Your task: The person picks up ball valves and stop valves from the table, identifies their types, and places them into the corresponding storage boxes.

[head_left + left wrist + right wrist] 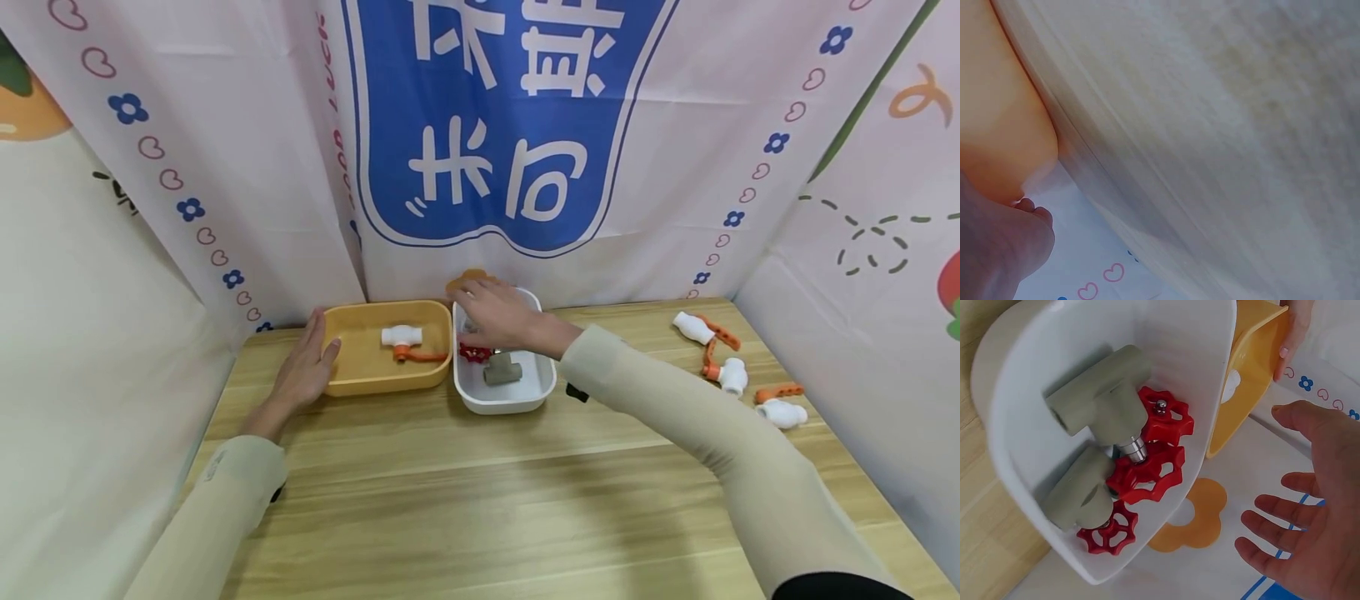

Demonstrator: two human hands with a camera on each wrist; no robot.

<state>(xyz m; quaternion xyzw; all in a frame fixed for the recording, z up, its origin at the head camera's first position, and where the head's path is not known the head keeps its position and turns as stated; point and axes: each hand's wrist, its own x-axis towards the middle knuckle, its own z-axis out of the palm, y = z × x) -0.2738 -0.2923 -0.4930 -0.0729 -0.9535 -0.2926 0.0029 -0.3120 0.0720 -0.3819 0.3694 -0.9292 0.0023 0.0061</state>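
Wooden tabletop (480, 500) carries two tubs side by side near backdrop. Yellow tub (352, 379) left, holds one white valve with orange handle (405, 340). White tub (517, 402) right, holds grey valves with red handwheels (1116, 456). Left hand (303, 371) flat against yellow tub's left wall, fingers straight. Right hand (498, 312) hovers over white tub, fingers spread, holding nothing. Three more white valves (731, 375) lie far right.

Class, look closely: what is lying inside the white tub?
Inside the white tub lie grey valves with red handwheels; three handwheels show. In the head view the right hand covers the tub's far end.
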